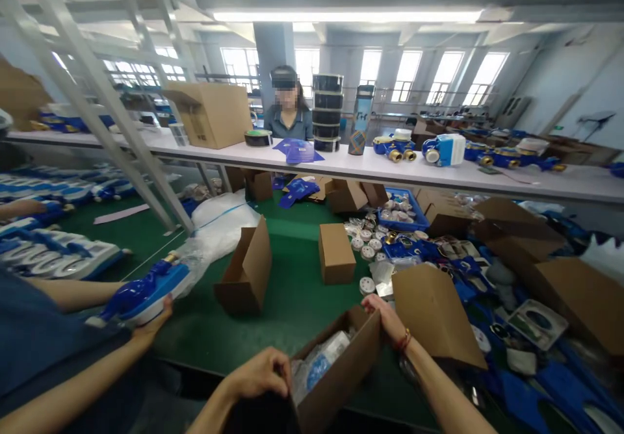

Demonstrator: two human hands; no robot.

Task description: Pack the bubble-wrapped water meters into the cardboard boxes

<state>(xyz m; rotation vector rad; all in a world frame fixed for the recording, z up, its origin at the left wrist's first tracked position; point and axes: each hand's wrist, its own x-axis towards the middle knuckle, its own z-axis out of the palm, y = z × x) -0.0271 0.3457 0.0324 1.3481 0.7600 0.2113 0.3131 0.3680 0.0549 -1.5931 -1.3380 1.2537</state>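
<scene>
An open brown cardboard box (345, 374) is tilted at the front edge of the green table. Inside it lies a blue and white item (322, 368) wrapped in clear plastic. My left hand (260, 377) has its fingers curled at the box's near left rim, pinching the edge. At the far right corner, my right hand (386, 320) grips the box wall, fingers over the top; a red bracelet circles that wrist. Left of the box, a co-worker's hand (155, 322) supports a blue and white meter body (149, 291) with a brass end.
A closed small box (336, 253) and an open box (247, 268) stand on the green table (292, 291). Another carton (436, 310) sits right, beside loose blue parts and white discs (367, 285). A raised white shelf (292, 161) crosses behind; a person (287, 109) sits beyond.
</scene>
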